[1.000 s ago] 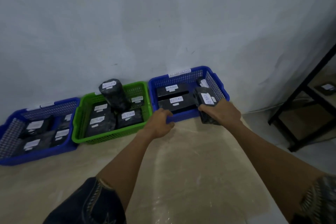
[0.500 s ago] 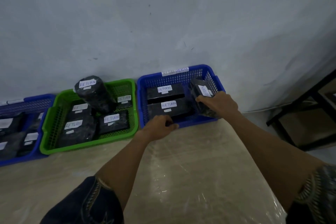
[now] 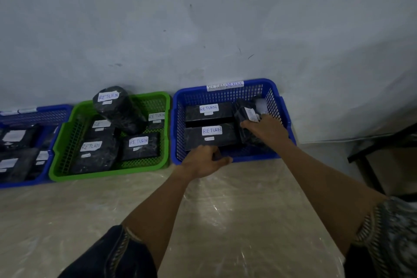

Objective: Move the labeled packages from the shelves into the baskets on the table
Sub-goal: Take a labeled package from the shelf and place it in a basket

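Note:
A blue basket (image 3: 228,95) tagged "RETURN OVERDUE" stands on the table against the wall. Two flat black packages labeled RETURN (image 3: 209,115) (image 3: 211,136) lie inside it on the left. My right hand (image 3: 266,130) reaches into the basket's right side and grips a third black wrapped package (image 3: 244,113) with a white label, low inside the basket. My left hand (image 3: 203,161) grips the basket's front rim. A further package with a white label (image 3: 260,104) sits in the far right corner, partly hidden.
A green basket (image 3: 67,133) to the left holds several RETURN packages, one bulky one (image 3: 117,108) leaning on top. Another blue basket (image 3: 45,115) with packages is at far left. A black shelf frame (image 3: 370,156) stands at right. The table (image 3: 225,210) is covered in clear plastic.
My right hand has carried the package from over the basket's front right corner down and deeper inside. My left hand stays on the front rim. The view has shifted left.

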